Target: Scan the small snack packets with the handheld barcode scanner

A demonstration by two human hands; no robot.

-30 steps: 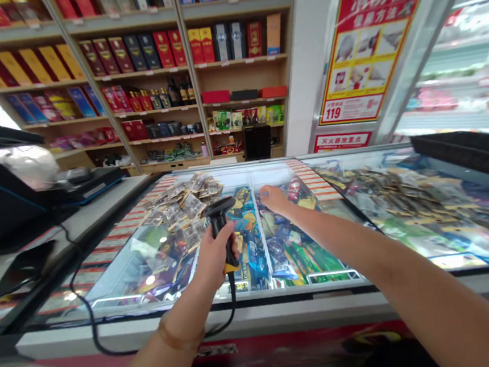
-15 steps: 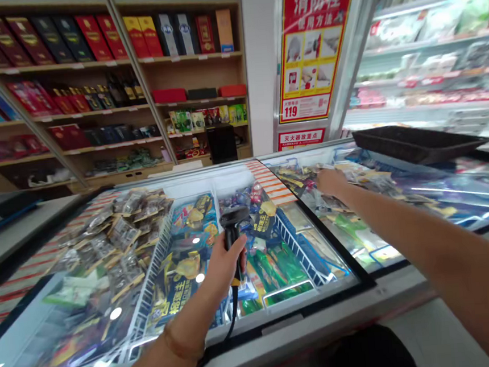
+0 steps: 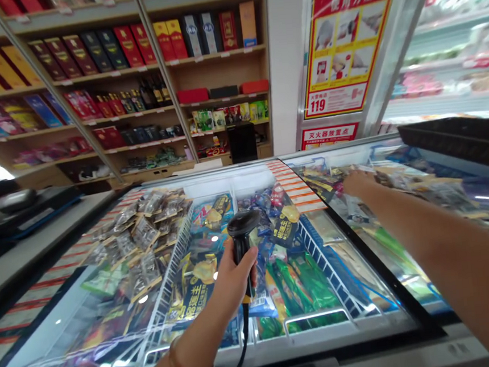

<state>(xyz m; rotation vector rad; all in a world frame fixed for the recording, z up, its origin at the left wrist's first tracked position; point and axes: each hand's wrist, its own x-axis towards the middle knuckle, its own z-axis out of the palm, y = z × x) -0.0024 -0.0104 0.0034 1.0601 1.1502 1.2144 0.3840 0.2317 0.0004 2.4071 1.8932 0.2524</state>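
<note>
My left hand (image 3: 234,273) is closed around the grip of a black handheld barcode scanner (image 3: 243,223), its cable hanging down towards the freezer's front edge. The scanner is above the middle section, over bagged frozen food in white wire baskets. Below it lie black-and-gold bags (image 3: 199,290), green packages (image 3: 306,281) and a blue bag (image 3: 263,302). My right arm stretches far over the right-hand section. There my right hand (image 3: 356,184) is down among small flat packets (image 3: 321,179); its fingers are hidden and blurred, so any hold cannot be made out.
Clear packets with brown edges (image 3: 146,232) are heaped at the left. A black tray (image 3: 458,139) rests on the freezer at the right. A dark frame bar (image 3: 361,242) divides the sections. A dark device (image 3: 28,205) stands on the left counter; shelves of boxes (image 3: 110,49) line the back.
The view has shifted left and closer, so things appear further right. The barcode scanner stays in my left hand, over the baskets. My right hand remains among the packets.
</note>
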